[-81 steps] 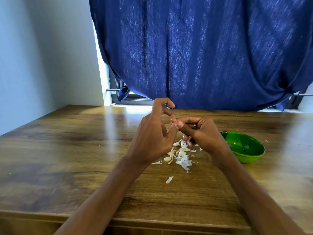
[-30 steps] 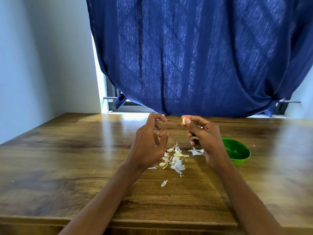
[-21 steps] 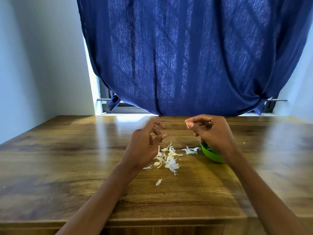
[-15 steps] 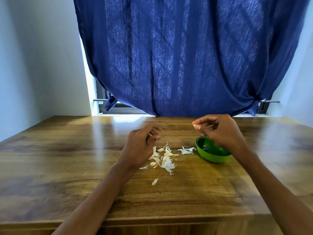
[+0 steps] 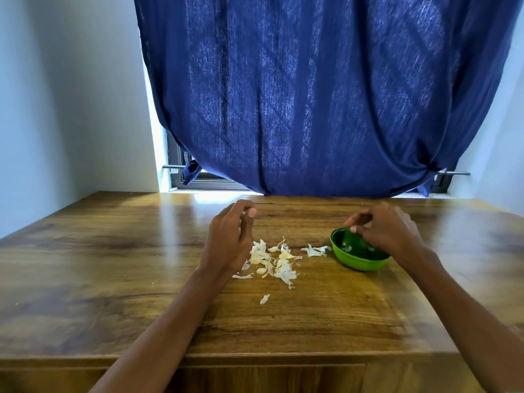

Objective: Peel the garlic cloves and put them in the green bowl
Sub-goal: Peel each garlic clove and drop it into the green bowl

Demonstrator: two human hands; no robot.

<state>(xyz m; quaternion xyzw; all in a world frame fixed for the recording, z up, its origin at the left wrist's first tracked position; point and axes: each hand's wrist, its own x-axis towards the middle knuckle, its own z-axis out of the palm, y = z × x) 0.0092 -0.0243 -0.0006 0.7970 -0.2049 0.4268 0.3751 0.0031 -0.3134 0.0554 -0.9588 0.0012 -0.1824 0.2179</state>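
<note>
On the wooden table [image 5: 113, 279], the right hand [image 5: 388, 231] hides part of the green bowl [image 5: 357, 262], fingers loosely curled, holding unclear; left hand [image 5: 229, 239] relaxed.

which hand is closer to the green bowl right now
Right. The right hand is directly over the green bowl, fingertips at its far rim. The left hand is off to the bowl's left, above the pile of garlic skins, well apart from it.

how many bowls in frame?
1. The green bowl stands on the table, right of the garlic skins, with the right hand over its far rim. None looks hidden.
</note>
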